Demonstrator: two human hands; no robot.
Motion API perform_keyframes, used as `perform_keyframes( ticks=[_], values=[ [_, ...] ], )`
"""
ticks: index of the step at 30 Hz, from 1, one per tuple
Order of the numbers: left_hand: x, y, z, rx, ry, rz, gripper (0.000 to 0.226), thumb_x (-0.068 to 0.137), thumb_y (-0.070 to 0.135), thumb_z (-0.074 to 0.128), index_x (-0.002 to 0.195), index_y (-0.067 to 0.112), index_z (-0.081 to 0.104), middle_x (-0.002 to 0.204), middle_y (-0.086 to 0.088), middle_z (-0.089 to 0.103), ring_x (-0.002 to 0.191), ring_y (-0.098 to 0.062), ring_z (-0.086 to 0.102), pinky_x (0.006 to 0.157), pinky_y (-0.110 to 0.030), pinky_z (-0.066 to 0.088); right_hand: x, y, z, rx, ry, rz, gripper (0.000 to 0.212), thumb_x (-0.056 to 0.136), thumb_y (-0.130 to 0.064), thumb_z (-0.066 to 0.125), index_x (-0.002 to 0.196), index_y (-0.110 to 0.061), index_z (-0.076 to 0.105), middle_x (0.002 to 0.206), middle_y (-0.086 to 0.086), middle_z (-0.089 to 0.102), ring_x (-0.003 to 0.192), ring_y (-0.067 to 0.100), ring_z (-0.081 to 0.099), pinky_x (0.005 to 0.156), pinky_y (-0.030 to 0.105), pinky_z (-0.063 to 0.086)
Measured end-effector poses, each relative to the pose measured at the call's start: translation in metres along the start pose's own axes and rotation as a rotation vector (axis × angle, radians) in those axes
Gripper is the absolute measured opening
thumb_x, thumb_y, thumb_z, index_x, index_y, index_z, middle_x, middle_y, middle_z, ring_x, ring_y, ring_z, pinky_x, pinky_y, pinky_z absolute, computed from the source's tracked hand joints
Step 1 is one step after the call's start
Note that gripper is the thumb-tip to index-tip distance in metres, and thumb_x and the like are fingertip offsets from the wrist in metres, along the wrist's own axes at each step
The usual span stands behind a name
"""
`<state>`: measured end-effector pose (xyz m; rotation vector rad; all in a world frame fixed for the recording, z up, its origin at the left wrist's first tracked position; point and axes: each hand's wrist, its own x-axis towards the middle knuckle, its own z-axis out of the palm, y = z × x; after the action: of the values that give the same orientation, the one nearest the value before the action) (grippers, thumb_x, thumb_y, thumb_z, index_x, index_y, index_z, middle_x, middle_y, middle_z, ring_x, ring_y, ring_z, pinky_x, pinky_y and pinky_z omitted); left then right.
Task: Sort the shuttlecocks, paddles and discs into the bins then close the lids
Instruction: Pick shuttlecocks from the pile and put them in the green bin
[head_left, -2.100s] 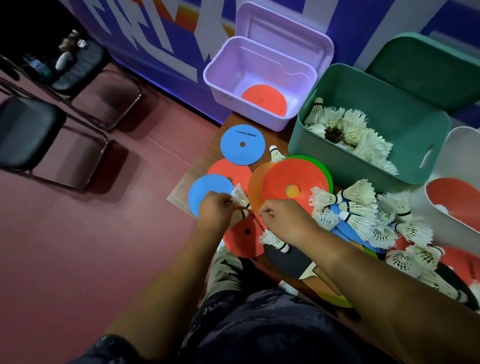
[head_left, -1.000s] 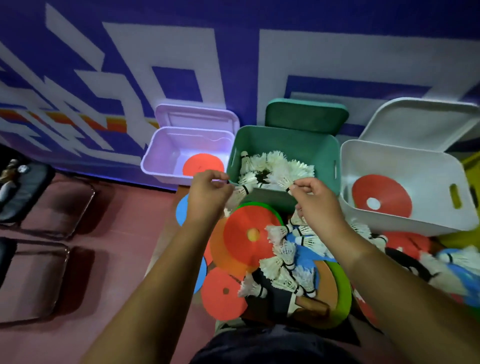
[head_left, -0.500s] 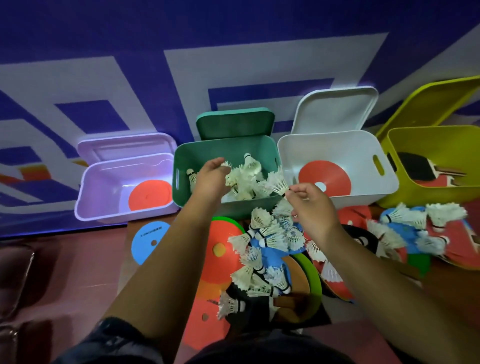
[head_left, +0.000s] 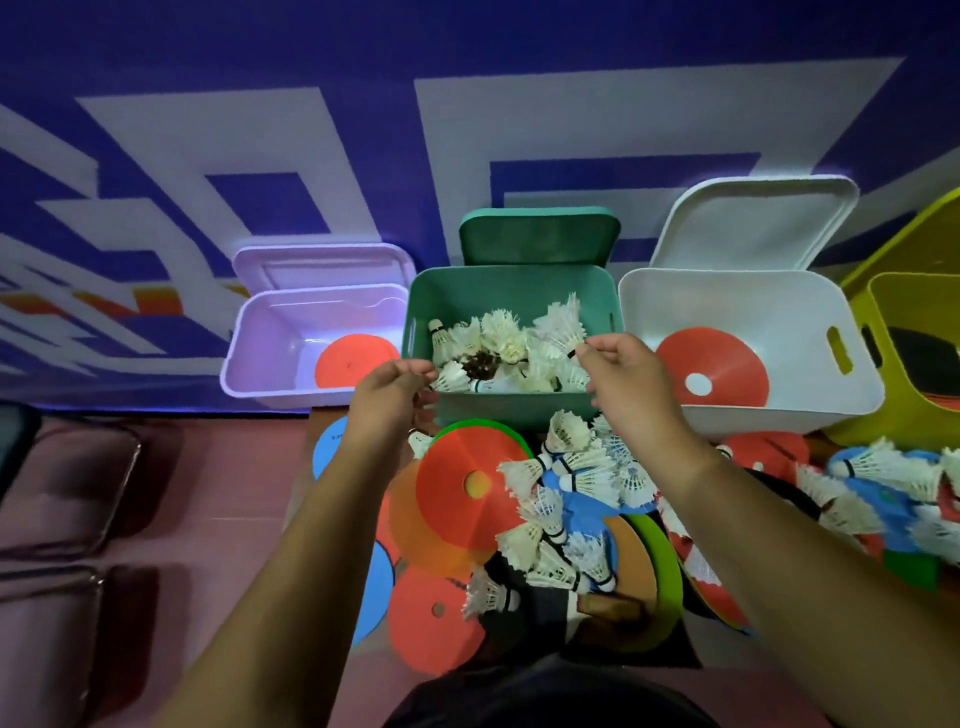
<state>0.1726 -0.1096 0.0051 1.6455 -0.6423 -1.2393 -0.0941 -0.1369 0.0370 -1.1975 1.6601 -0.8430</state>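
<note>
The open green bin (head_left: 519, 408) holds several white shuttlecocks (head_left: 498, 338). My right hand (head_left: 631, 384) is over its right side and pinches one shuttlecock (head_left: 558, 322) by the cork, feathers up. My left hand (head_left: 387, 400) hovers at the bin's front left rim with fingertips drawn together beside a shuttlecock lying inside; I cannot see whether it holds anything. Loose shuttlecocks (head_left: 571, 473) lie on coloured discs (head_left: 462, 493) in front of the bins, and a black paddle (head_left: 540, 608) lies under them.
A purple bin (head_left: 260, 364) at left holds a red disc (head_left: 353, 361). A white bin (head_left: 779, 410) at right holds another red disc (head_left: 711, 374). A yellow bin (head_left: 909, 312) stands far right. All lids are up. More shuttlecocks (head_left: 883, 483) lie at right. Chairs (head_left: 62, 493) stand left.
Both hands rose from the discs on the table to the green bin, carrying shuttlecocks. My view swung from the table's left side to the row of bins.
</note>
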Motion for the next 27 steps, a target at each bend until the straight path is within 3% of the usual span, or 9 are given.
perform_keyframes(
  ticks=[2, 5, 8, 12, 15, 21, 25, 27],
  values=[
    [-0.010, 0.001, -0.018, -0.047, 0.039, 0.005, 0.015, 0.102, 0.005, 0.055, 0.102, 0.001, 0.070, 0.092, -0.019, 0.071, 0.078, -0.032, 0.070, 0.060, -0.037, 0.060, 0.005, -0.012, 0.013, 0.008, -0.023, -0.012, 0.027, 0.098, -0.045, 0.064, 0.119, -0.029, 0.070, 0.106, -0.013, 0.071, 0.093, 0.014, 0.071, 0.092, 0.049, 0.061],
    [-0.022, -0.005, -0.042, -0.034, 0.107, -0.012, 0.014, 0.102, 0.009, 0.059, 0.098, 0.010, 0.072, 0.083, -0.003, 0.076, 0.073, -0.018, 0.070, 0.070, -0.033, 0.059, 0.011, -0.028, 0.034, 0.020, -0.049, -0.041, 0.024, 0.101, -0.041, 0.061, 0.117, -0.026, 0.071, 0.101, -0.011, 0.072, 0.083, 0.012, 0.070, 0.086, 0.047, 0.063],
    [-0.028, -0.017, -0.061, -0.039, 0.174, -0.041, 0.012, 0.099, 0.014, 0.065, 0.100, 0.007, 0.075, 0.093, -0.006, 0.076, 0.081, -0.023, 0.069, 0.075, -0.038, 0.059, 0.016, -0.044, 0.062, 0.062, -0.101, -0.050, 0.022, 0.104, -0.041, 0.058, 0.113, -0.024, 0.070, 0.099, -0.004, 0.075, 0.073, 0.011, 0.069, 0.076, 0.043, 0.063],
    [-0.042, -0.026, -0.075, -0.042, 0.221, -0.063, 0.016, 0.098, 0.014, 0.065, 0.106, 0.005, 0.076, 0.099, -0.011, 0.078, 0.082, -0.024, 0.073, 0.070, -0.035, 0.061, 0.021, -0.054, 0.097, -0.072, -0.335, -0.031, 0.026, 0.104, -0.040, 0.057, 0.120, -0.020, 0.066, 0.104, 0.001, 0.075, 0.065, 0.015, 0.074, 0.061, 0.033, 0.063],
    [-0.049, -0.031, -0.083, -0.045, 0.224, -0.073, 0.015, 0.099, 0.017, 0.065, 0.104, 0.007, 0.076, 0.100, -0.010, 0.078, 0.082, -0.024, 0.072, 0.073, -0.038, 0.061, 0.020, -0.044, 0.109, -0.164, -0.404, -0.019, 0.023, 0.103, -0.030, 0.056, 0.116, -0.018, 0.072, 0.104, 0.002, 0.076, 0.069, 0.021, 0.076, 0.068, 0.041, 0.066],
    [-0.045, -0.046, -0.086, 0.036, 0.181, -0.105, 0.016, 0.099, 0.029, 0.067, 0.102, 0.017, 0.078, 0.103, -0.002, 0.079, 0.088, -0.023, 0.075, 0.081, -0.042, 0.063, 0.001, -0.021, 0.098, -0.161, -0.368, 0.001, 0.019, 0.102, -0.023, 0.056, 0.099, -0.026, 0.074, 0.096, -0.011, 0.079, 0.067, 0.015, 0.070, 0.066, 0.037, 0.062],
    [-0.029, -0.057, -0.076, 0.140, 0.173, -0.120, 0.018, 0.102, 0.019, 0.060, 0.105, 0.010, 0.075, 0.103, -0.005, 0.077, 0.086, -0.023, 0.072, 0.066, -0.030, 0.061, -0.010, -0.001, 0.088, -0.200, -0.368, -0.001, 0.022, 0.104, -0.023, 0.053, 0.100, -0.027, 0.074, 0.095, -0.011, 0.078, 0.066, 0.010, 0.070, 0.066, 0.039, 0.062],
    [-0.016, -0.067, -0.073, 0.256, 0.164, -0.122, 0.017, 0.100, 0.015, 0.058, 0.102, 0.011, 0.075, 0.100, -0.004, 0.076, 0.085, -0.022, 0.072, 0.068, -0.033, 0.061, -0.016, 0.008, 0.083, -0.229, -0.390, 0.007, 0.022, 0.104, -0.022, 0.052, 0.100, -0.029, 0.073, 0.094, -0.012, 0.078, 0.068, 0.009, 0.070, 0.064, 0.036, 0.061]
  ],
)
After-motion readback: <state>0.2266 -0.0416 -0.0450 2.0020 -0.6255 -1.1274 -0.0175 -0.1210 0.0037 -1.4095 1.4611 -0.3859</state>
